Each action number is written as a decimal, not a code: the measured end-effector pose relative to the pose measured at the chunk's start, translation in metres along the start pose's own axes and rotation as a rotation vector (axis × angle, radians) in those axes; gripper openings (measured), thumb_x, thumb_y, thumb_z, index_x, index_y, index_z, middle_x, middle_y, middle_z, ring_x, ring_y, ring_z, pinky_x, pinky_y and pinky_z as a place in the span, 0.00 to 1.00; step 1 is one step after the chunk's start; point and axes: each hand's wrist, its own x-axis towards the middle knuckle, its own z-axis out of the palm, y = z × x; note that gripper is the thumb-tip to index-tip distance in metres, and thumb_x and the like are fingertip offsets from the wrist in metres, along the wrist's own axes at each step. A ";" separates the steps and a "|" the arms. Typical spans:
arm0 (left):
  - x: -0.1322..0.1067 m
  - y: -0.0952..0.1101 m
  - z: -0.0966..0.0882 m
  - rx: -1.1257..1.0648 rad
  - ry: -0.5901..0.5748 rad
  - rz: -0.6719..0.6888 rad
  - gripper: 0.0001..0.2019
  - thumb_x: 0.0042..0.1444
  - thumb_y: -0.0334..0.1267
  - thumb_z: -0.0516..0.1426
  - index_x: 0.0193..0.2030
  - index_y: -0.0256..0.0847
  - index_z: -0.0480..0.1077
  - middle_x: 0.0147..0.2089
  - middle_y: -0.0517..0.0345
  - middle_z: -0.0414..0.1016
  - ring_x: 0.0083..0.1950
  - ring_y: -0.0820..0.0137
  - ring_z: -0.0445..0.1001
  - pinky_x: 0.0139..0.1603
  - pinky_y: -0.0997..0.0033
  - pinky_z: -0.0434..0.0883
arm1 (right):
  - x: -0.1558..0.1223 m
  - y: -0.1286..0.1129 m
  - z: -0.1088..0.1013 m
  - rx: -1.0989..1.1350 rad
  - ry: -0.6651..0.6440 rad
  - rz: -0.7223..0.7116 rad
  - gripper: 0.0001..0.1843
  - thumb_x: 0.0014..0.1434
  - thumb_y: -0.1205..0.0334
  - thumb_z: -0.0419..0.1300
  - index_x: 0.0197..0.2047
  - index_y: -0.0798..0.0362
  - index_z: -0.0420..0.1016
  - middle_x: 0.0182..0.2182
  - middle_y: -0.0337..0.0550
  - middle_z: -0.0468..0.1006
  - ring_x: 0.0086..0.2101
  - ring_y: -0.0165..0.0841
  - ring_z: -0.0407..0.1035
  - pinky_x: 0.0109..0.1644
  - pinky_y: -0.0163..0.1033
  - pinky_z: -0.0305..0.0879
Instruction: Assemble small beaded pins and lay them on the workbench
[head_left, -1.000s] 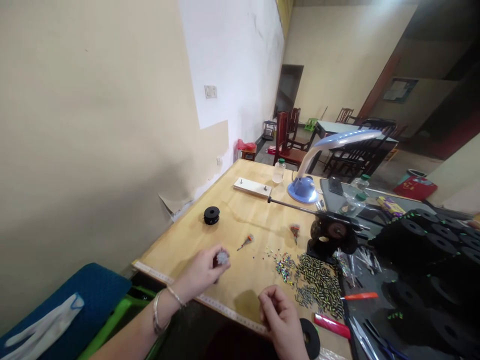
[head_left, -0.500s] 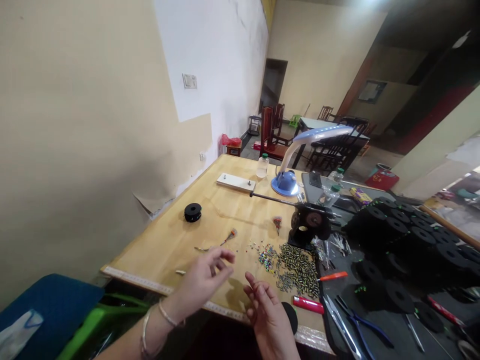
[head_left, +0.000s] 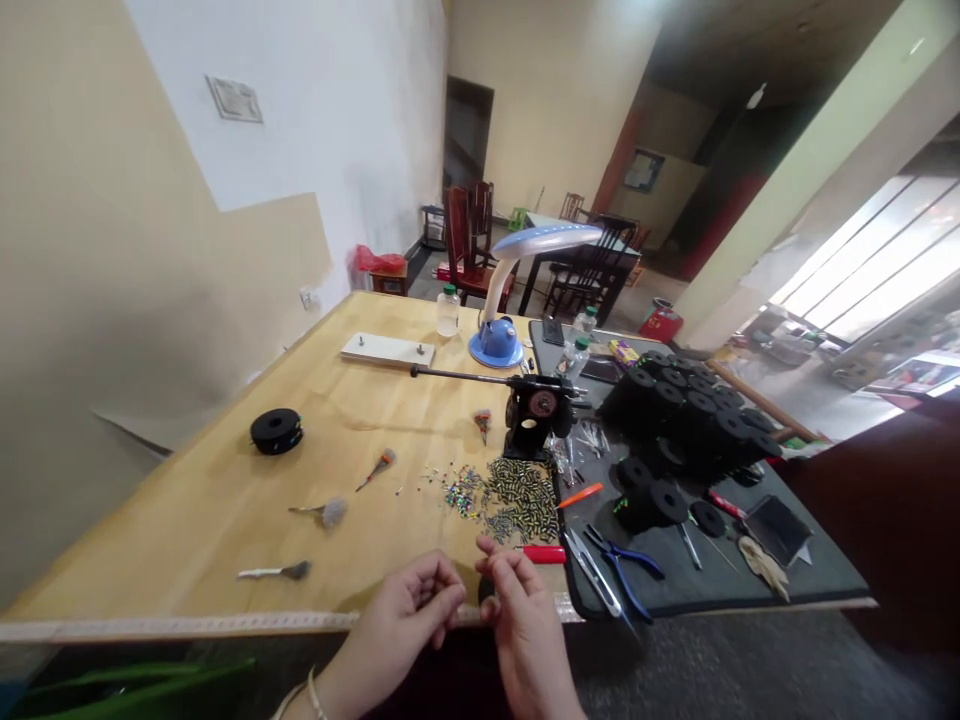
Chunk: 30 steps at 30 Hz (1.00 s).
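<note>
Above the table's front edge, my left hand has its fingers curled, with the thumb against the forefinger. Close on its right, my right hand pinches thumb and fingertips together. Whatever either pinch holds is too small or too fine to make out. Partly hidden behind the right fingers is a black round piece. A red-handled tool lies just beyond that hand. Farther off are a heap of small dark-and-yellow striped parts and a scatter of tiny coloured beads.
Small brushes and a black spool lie on the left. A black hand-crank winder stands beyond the heap, before a blue lamp. On the grey mat are tweezers, blue-handled pliers and stacked black spools.
The view has swung right. My left hand has come in toward the right hand, its spread fingers now curled together. My right fingers have drawn into a pinch.
</note>
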 end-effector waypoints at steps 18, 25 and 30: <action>-0.016 -0.018 0.012 0.286 0.041 0.042 0.13 0.59 0.43 0.54 0.28 0.38 0.69 0.22 0.62 0.67 0.24 0.72 0.64 0.25 0.75 0.60 | 0.026 -0.036 -0.135 -1.730 0.210 -0.790 0.12 0.61 0.62 0.48 0.28 0.49 0.66 0.26 0.50 0.75 0.29 0.43 0.69 0.34 0.44 0.63; -0.017 -0.014 0.011 0.375 0.086 0.154 0.11 0.59 0.39 0.54 0.27 0.39 0.70 0.24 0.59 0.70 0.27 0.70 0.67 0.30 0.74 0.63 | 0.002 -0.037 -0.116 -0.762 0.128 -0.336 0.10 0.55 0.55 0.57 0.28 0.47 0.59 0.23 0.38 0.74 0.20 0.33 0.63 0.24 0.36 0.58; -0.019 -0.015 0.013 0.407 0.086 0.179 0.11 0.59 0.39 0.54 0.28 0.39 0.71 0.25 0.58 0.71 0.28 0.70 0.68 0.30 0.74 0.64 | -0.025 0.000 -0.087 -0.535 -0.078 -0.103 0.20 0.60 0.41 0.51 0.37 0.50 0.68 0.17 0.32 0.64 0.19 0.30 0.55 0.23 0.33 0.51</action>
